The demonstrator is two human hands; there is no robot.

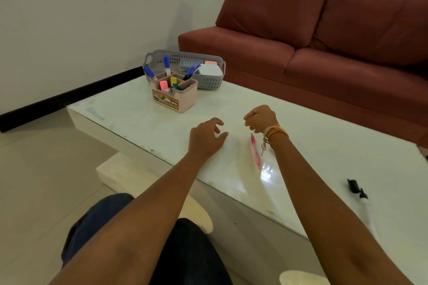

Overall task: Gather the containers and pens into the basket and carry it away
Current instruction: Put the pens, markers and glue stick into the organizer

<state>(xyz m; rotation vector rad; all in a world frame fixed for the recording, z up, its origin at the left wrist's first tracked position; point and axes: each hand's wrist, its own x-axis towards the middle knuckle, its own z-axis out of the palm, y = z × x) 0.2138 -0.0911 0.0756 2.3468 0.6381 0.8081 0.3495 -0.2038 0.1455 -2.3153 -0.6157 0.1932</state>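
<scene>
A grey perforated basket [209, 82] stands at the table's far end with a white lidded container [209, 69] and two smaller containers inside. In front of it sits a beige pen holder [174, 97] full of markers and highlighters. My right hand [260, 119], fingers curled, pinches the top end of a blurred pink pen [256, 151] that hangs back under my wrist, just above the table. My left hand [206, 135] hovers over the table to its left, fingers loosely curled and holding nothing. A white pen with a black cap [357, 190] lies at the right.
The white glossy table [129, 113] runs from near right to far left. A red sofa [301, 37] stands close behind it, and a wall and black skirting are on the left. My knees are below the table's near edge.
</scene>
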